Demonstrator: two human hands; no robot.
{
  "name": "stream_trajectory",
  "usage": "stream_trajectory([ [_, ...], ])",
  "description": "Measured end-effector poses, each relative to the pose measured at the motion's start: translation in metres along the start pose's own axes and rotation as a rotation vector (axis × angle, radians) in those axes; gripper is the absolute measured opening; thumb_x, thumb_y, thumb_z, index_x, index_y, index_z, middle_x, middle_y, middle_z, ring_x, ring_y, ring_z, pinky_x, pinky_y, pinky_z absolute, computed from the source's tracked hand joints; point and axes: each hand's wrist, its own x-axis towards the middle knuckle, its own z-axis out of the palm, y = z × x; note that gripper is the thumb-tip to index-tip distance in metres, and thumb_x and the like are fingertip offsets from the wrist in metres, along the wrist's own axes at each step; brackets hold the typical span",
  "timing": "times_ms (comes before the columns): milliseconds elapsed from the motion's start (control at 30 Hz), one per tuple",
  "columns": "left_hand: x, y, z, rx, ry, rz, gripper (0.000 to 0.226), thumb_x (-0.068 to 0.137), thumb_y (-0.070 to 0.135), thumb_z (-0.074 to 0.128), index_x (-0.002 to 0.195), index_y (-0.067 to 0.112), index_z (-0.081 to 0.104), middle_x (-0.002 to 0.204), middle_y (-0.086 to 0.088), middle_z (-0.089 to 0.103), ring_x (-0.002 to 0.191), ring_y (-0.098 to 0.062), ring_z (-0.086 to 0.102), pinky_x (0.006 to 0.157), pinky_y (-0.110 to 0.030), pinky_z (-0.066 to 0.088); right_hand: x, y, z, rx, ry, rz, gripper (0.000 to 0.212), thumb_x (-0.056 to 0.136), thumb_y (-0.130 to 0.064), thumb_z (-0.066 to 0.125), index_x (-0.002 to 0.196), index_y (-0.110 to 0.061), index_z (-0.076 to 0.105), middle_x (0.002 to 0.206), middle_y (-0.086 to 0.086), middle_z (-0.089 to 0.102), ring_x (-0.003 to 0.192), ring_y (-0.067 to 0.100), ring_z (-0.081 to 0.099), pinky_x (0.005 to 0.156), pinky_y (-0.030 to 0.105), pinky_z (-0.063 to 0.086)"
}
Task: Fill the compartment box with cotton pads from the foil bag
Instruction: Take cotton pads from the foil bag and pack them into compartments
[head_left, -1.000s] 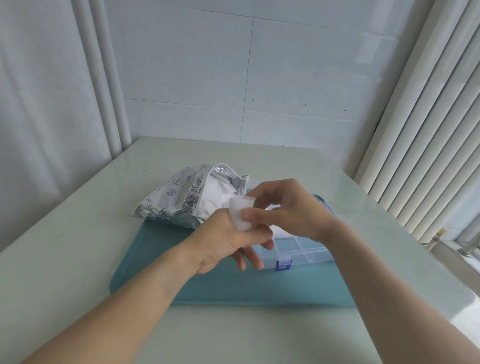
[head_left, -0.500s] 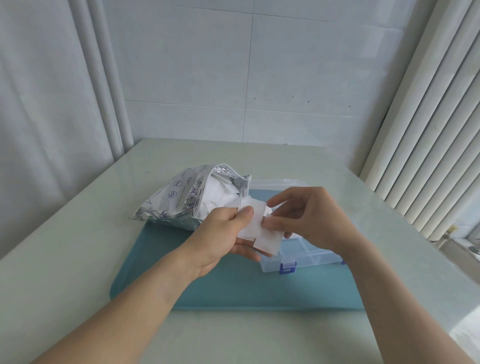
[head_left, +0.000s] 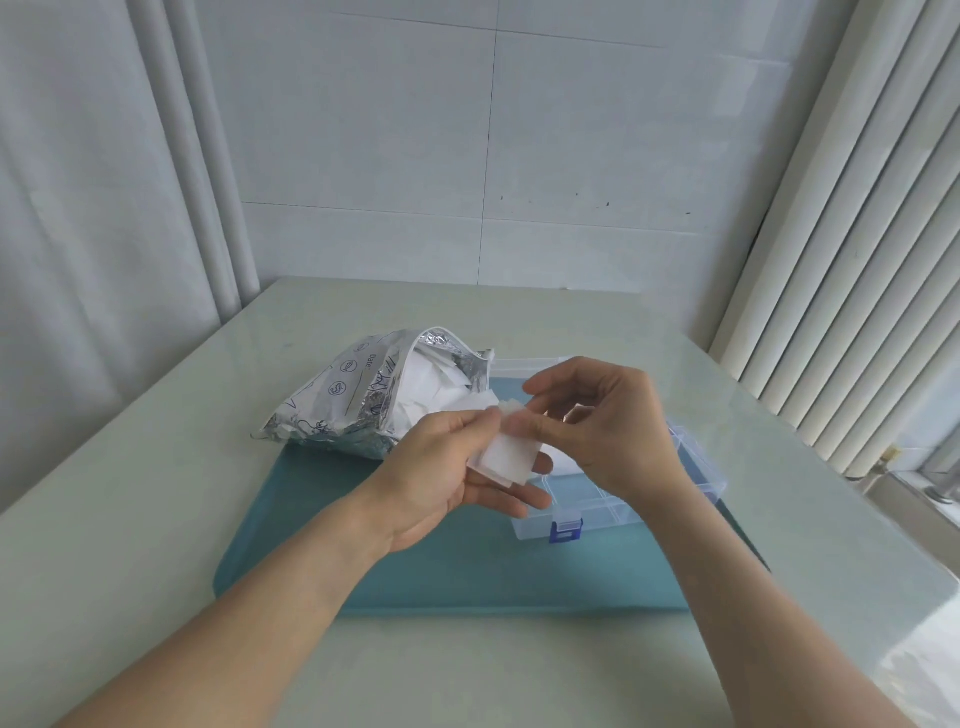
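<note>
Compartment box (head_left: 696, 467) partly behind hands.

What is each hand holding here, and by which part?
Both hold the cotton pads: the left hand cradles the small stack from below, and the right hand pinches its upper edge.

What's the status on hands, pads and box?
Left hand holds cotton pads; right hand pinches their top edge. Compartment box open on the tray, foil bag open behind. Nothing blocking the box.
</note>
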Motion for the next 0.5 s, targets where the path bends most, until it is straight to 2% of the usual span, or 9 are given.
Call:
stream_trajectory([
  [133,-0.001,0.002,-0.004,-0.070,-0.166,-0.034,0.053,0.106,0.037,0.034,0.123,-0.005,0.061,0.103,-0.025,0.066,0.087,-0.043,0.069,0.076,-0.039,0.060,-0.001,0.007,0.011,-0.137,0.078,-0.074,0.020,0.073,-0.028,0.089,0.088,-0.023,0.077,0.078,-0.007,0.063,0.060,0.005,0.054,0.061,0.014,0.045],
  [200,-0.002,0.004,-0.007,-0.074,-0.240,-0.043,0.050,0.105,0.036,0.038,0.126,-0.005,0.058,0.104,-0.021,0.063,0.089,-0.039,0.069,0.078,-0.037,0.059,-0.002,0.006,0.015,-0.036,0.013,-0.039,0.005,0.081,-0.023,0.083,0.084,-0.021,0.080,0.081,-0.001,0.063,0.055,0.008,0.055,0.056,0.018,0.046],
  [267,-0.003,0.006,-0.010,-0.056,-0.252,-0.053,0.039,0.101,0.032,0.050,0.119,0.000,0.063,0.099,-0.016,0.064,0.079,-0.032,0.069,0.067,-0.031,0.057,-0.004,0.004,0.018,0.052,-0.042,-0.013,0.008,0.086,-0.019,0.078,0.079,-0.024,0.079,0.081,0.000,0.065,0.055,0.014,0.058,0.054,0.025,0.048],
  [333,-0.003,0.005,-0.011,-0.054,-0.188,-0.071,0.029,0.092,0.031,0.060,0.108,0.006,0.061,0.087,-0.010,0.062,0.061,-0.021,0.062,0.049,-0.024,0.045,-0.004,0.004,0.018,0.019,-0.056,-0.032,0.010,0.091,-0.022,0.073,0.084,-0.026,0.078,0.083,-0.007,0.068,0.070,0.012,0.061,0.064,0.026,0.050],
  [367,-0.002,0.005,-0.012,-0.058,-0.162,-0.074,0.029,0.089,0.030,0.062,0.108,0.009,0.058,0.083,-0.006,0.058,0.057,-0.018,0.055,0.045,-0.022,0.037,-0.004,0.003,0.017,0.005,-0.085,-0.033,0.010,0.095,-0.026,0.068,0.091,-0.026,0.077,0.087,-0.009,0.069,0.076,0.009,0.061,0.068,0.025,0.049],
  [433,0.000,0.005,-0.011,-0.075,-0.129,-0.063,0.023,0.087,0.026,0.065,0.105,0.013,0.059,0.079,-0.004,0.052,0.057,-0.015,0.048,0.043,-0.020,0.027,-0.003,0.005,0.013,-0.034,-0.187,-0.022,0.020,0.099,-0.036,0.057,0.107,-0.030,0.074,0.095,-0.010,0.066,0.081,0.004,0.059,0.071,0.019,0.046],
  [500,0.001,0.004,-0.012,-0.067,-0.110,-0.061,0.012,0.084,0.019,0.066,0.095,0.015,0.065,0.081,-0.006,0.053,0.062,-0.017,0.052,0.044,-0.021,0.028,-0.004,0.005,0.009,-0.087,-0.269,-0.014,0.022,0.101,-0.035,0.054,0.113,-0.032,0.072,0.100,-0.009,0.061,0.087,0.005,0.060,0.074,0.017,0.046],
])
